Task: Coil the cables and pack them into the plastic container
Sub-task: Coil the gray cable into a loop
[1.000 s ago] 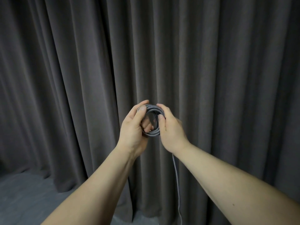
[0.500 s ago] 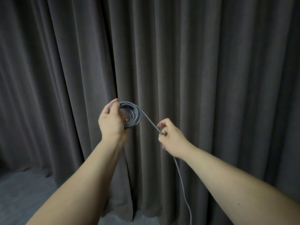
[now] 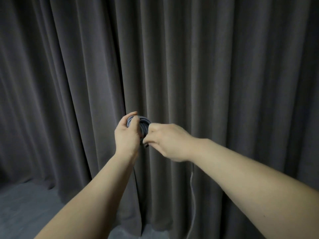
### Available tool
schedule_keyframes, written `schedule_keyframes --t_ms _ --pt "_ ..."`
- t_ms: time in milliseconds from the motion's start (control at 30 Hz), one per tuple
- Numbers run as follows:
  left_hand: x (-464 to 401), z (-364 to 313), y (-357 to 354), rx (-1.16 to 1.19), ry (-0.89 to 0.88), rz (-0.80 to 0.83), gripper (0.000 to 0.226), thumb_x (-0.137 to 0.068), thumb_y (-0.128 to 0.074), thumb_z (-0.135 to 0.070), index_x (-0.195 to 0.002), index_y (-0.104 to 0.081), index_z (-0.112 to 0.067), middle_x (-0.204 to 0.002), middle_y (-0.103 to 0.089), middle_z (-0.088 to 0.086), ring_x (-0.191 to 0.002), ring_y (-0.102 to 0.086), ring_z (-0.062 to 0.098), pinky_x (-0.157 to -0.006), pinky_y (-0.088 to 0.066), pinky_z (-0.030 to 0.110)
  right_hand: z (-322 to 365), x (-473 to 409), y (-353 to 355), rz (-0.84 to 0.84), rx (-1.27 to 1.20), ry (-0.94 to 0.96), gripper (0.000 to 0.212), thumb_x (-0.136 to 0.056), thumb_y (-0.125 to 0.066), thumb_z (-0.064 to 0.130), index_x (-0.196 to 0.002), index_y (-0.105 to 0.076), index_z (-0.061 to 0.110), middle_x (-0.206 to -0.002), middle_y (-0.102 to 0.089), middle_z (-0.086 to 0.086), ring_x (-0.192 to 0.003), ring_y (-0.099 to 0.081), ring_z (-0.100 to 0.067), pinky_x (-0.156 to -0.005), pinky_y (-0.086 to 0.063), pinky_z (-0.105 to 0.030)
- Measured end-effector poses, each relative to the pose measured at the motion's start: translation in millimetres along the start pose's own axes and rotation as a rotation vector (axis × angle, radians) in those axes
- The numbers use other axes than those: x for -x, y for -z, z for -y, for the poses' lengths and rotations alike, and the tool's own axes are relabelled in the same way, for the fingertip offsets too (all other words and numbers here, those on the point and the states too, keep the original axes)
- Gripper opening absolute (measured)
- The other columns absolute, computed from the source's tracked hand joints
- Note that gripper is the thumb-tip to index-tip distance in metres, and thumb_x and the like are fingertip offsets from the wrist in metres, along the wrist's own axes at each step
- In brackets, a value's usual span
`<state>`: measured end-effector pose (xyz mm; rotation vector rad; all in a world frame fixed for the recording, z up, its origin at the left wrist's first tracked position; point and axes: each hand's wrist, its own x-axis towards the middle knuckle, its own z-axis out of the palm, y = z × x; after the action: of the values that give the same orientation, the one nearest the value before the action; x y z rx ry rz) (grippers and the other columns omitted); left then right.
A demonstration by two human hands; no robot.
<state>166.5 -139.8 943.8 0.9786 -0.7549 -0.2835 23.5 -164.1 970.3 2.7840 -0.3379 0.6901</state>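
- Your left hand (image 3: 126,135) was raised in front of you, fingers (image 3: 133,116) curled over the top of a grey coil of cable (image 3: 144,125) and the thumb side wrapped round its near edge, so the coil sat gripped in that hand.
- Your right hand (image 3: 168,141) was pressed up against the right side of the coil, knuckles turned toward the camera and fingers bent tight; it pinched the cable at the coil's lower right edge, though the fingertips themselves were hidden behind the hand.
- The coil was held in the air between the two hands, touching both, its loops stacked close together and only its upper right arc showing.
- A loose tail of the cable (image 3: 192,195) hung down below your right wrist and ran out of the bottom of the view.
- Behind the hands hung a dark pleated curtain (image 3: 224,75), reaching down to a grey floor (image 3: 25,213) at the lower left.
- The plastic container did not show in this view.
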Motion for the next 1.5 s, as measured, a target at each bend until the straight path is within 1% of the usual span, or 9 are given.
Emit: schedule_keyframes --t_ms 133,300,467,667,900,1033,1167,1333,1500 --pt "13 -1 -9 0.076 0.097 0.121 0.014 -0.098 -0.055 -0.024 -0.104 -0.068 -0.022 -0.086 -0.068 0.003 -0.076 -0.065 0.012 -0.068 -0.055 0.026 -10 -3 -4 -0.189 -0.285 -0.034 0.019 -0.09 -0.06 0.012 -0.103 -0.074 0.013 -0.102 -0.066 -0.003 -0.097 -0.061 -0.021 -0.088 -0.047 -0.035" --pt "17 1 -14 0.224 0.288 0.184 0.03 -0.101 -0.044 -0.024 -0.112 -0.066 -0.007 -0.092 -0.068 0.011 -0.09 -0.063 0.025 -0.08 -0.052 0.036 -15 0 -15 -0.355 -0.456 -0.177 0.013 -0.078 -0.077 0.018 -0.082 -0.065 0.014 -0.079 -0.063 0.009 -0.074 -0.054 -0.007 -0.069 -0.043 -0.016" --pt "20 0 -14 0.203 0.306 0.224 0.033 -0.1 -0.043 -0.02 -0.116 -0.065 -0.002 -0.101 -0.069 0.016 -0.095 -0.066 0.027 -0.092 -0.053 0.042 -19 1 -21 -0.439 -0.431 -0.276 0.034 -0.068 -0.083 0.036 -0.07 -0.051 0.025 -0.059 -0.049 0.014 -0.061 -0.046 -0.013 -0.061 -0.046 -0.034" --pt "24 3 -14 0.098 0.272 0.284 0.053 -0.104 -0.029 -0.044 -0.113 -0.067 -0.008 -0.105 -0.073 0.016 -0.1 -0.069 0.025 -0.09 -0.054 0.038 -23 1 -18 -0.442 -0.355 -0.414 0.051 -0.055 -0.079 0.058 -0.059 -0.044 0.021 -0.056 -0.054 0.008 -0.061 -0.054 -0.02 -0.06 -0.048 -0.036" --pt "23 -2 -16 -0.045 0.115 0.318 0.053 -0.104 -0.026 -0.047 -0.109 -0.07 -0.016 -0.093 -0.074 0.006 -0.085 -0.068 0.016 -0.077 -0.055 0.029 -22 -4 -13 -0.492 -0.507 -0.52 0.047 -0.053 -0.086 0.045 -0.055 -0.049 0.017 -0.05 -0.049 0.008 -0.054 -0.048 -0.01 -0.052 -0.04 -0.027" --pt "26 -2 -12 -0.182 -0.045 0.314 0.052 -0.105 -0.027 -0.04 -0.1 -0.073 -0.015 -0.088 -0.075 0.003 -0.084 -0.07 0.011 -0.076 -0.055 0.024 -27 -3 -4 -0.245 -0.748 -0.448 0.027 -0.068 -0.085 0.023 -0.061 -0.059 0.019 -0.046 -0.053 0.015 -0.045 -0.047 0.001 -0.048 -0.034 -0.011" --pt "25 4 -5 -0.206 -0.03 0.311 0.055 -0.105 -0.03 -0.041 -0.086 -0.077 -0.021 -0.087 -0.076 0.003 -0.09 -0.071 0.017 -0.089 -0.054 0.039 -39 9 4 0.114 -1.058 -0.357 0.016 -0.085 -0.064 -0.005 -0.084 -0.063 0.011 -0.065 -0.059 -0.007 -0.053 -0.055 -0.012 -0.051 -0.045 -0.017" --pt "27 4 -10 -0.246 0.006 0.304 0.055 -0.106 -0.03 -0.037 -0.081 -0.076 -0.021 -0.066 -0.07 -0.003 -0.06 -0.058 0.006 -0.054 -0.045 0.017 -41 3 -8 -0.278 -1.0 -0.422 0.021 -0.083 -0.068 -0.002 -0.073 -0.063 0.016 -0.064 -0.062 0.001 -0.059 -0.058 -0.016 -0.058 -0.054 -0.028" --pt "27 3 -10 -0.155 0.028 0.396 0.041 -0.104 -0.041 -0.032 -0.09 -0.076 -0.015 -0.074 -0.07 0.0 -0.066 -0.059 0.007 -0.06 -0.045 0.02 -49 5 -19 -0.421 -0.965 -0.472 0.016 -0.079 -0.076 0.009 -0.069 -0.066 0.016 -0.057 -0.06 0.008 -0.052 -0.052 -0.004 -0.046 -0.042 -0.021"
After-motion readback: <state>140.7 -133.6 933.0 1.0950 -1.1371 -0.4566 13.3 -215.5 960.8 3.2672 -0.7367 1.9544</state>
